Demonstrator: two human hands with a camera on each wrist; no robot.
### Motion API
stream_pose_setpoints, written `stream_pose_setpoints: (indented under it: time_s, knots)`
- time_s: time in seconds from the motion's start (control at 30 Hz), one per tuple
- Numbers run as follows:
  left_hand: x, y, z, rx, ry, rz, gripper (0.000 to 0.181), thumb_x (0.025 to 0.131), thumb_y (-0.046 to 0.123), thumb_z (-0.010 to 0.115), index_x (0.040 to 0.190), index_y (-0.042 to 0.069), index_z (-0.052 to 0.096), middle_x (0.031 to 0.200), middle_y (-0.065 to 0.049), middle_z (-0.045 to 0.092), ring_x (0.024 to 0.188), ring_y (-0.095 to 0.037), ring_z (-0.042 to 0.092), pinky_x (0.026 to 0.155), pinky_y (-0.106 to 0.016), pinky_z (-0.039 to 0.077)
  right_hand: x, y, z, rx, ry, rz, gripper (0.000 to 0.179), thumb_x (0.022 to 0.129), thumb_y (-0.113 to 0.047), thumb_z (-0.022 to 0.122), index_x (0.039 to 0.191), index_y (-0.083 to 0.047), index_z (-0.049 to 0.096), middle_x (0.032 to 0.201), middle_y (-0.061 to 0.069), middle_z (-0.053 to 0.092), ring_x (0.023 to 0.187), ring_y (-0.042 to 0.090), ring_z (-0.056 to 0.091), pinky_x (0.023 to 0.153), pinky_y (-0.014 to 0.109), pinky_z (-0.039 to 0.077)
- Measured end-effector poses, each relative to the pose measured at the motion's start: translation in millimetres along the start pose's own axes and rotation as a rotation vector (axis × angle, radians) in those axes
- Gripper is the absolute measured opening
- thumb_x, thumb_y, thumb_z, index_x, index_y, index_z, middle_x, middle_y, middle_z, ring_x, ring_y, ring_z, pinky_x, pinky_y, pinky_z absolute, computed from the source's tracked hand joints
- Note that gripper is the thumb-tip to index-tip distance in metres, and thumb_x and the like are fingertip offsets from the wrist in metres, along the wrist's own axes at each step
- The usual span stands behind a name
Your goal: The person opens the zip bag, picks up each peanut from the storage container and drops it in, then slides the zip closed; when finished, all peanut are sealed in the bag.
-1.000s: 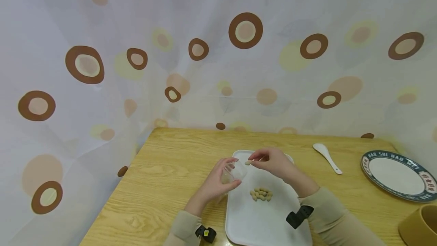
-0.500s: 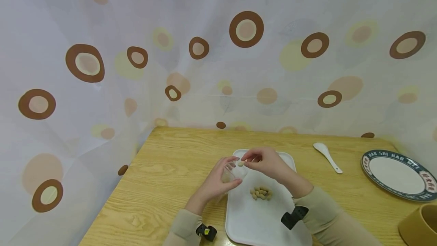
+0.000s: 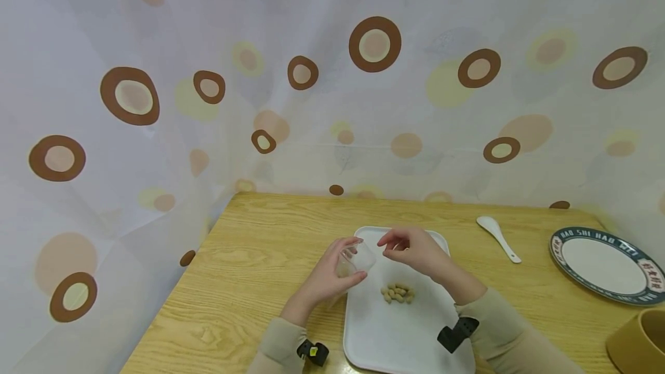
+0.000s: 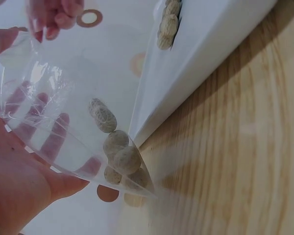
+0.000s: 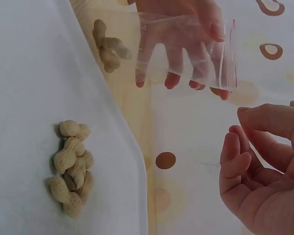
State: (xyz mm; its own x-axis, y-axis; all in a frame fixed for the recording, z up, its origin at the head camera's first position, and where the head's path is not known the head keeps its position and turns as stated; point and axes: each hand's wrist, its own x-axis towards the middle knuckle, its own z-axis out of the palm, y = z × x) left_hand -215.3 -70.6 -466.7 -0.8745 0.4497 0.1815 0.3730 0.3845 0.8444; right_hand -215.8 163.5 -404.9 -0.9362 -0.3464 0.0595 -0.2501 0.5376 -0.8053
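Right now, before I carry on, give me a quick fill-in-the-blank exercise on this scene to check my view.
1. The ____ hand holds the clear bag.
2. Inside the bag, and loose on the white tray, lie ____.
3. In the head view, the white ____ lies on the table between the tray and the plate.

Missing words: left; peanuts; spoon.
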Motion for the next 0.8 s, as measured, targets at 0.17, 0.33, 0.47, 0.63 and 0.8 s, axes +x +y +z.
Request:
stream_pose_setpoints:
  time_s: [0.17,0.33,0.47,0.63,0.8]
  knots:
    - [-0.8,-1.0,-0.6,-0.007,0.004,0.004,0.062,0.089,0.034,0.072,0.143,0.020,0.045,0.138,-0.013,0.050,0.124,-0.025,0.050,0.104,-0.056,0.040,-3.6,16,0,-0.029,-0.005,0.041,0.015,0.089,-0.011,0.071,0.104,-0.006,0.072,0.086,0.002,0.064,0.077,0.017,0.057,0.068,0.028,0.050]
    - [-0.8,-1.3,0.4,-0.001,-0.003,0.003,0.062,0.088,0.035,0.072,0.143,0.022,0.045,0.138,-0.012,0.050,0.124,-0.025,0.050,0.104,-0.056,0.040,-8.7,28,1,-0.052,-0.017,0.076,0.017,0.089,-0.009,0.071,0.105,-0.004,0.071,0.084,0.002,0.063,0.077,0.017,0.056,0.067,0.026,0.049]
    - [-0.6,-1.2,0.9,-0.005,-0.004,0.020,0.062,0.088,0.033,0.072,0.143,0.020,0.046,0.138,-0.013,0.050,0.123,-0.026,0.050,0.104,-0.056,0.040,-13.1,35,1,-0.065,-0.026,0.091,0.017,0.088,-0.008,0.071,0.105,-0.003,0.071,0.084,0.002,0.063,0.076,0.017,0.054,0.066,0.025,0.048]
    - [-1.0,-0.4,0.5,-0.002,-0.001,0.030,0.062,0.088,0.034,0.072,0.143,0.019,0.046,0.137,-0.013,0.051,0.122,-0.024,0.050,0.103,-0.054,0.041,-16.3,44,2,-0.073,-0.053,0.136,0.018,0.087,-0.008,0.072,0.105,-0.004,0.071,0.084,0.003,0.061,0.078,0.019,0.053,0.066,0.027,0.046]
    - [-1.3,-0.5,0.2,-0.004,-0.001,0.033,0.063,0.089,0.034,0.072,0.143,0.018,0.045,0.136,-0.014,0.051,0.122,-0.024,0.050,0.103,-0.053,0.040,-17.3,56,4,-0.098,-0.084,0.182,0.017,0.087,-0.009,0.073,0.103,-0.007,0.071,0.084,0.002,0.061,0.078,0.017,0.051,0.065,0.027,0.044]
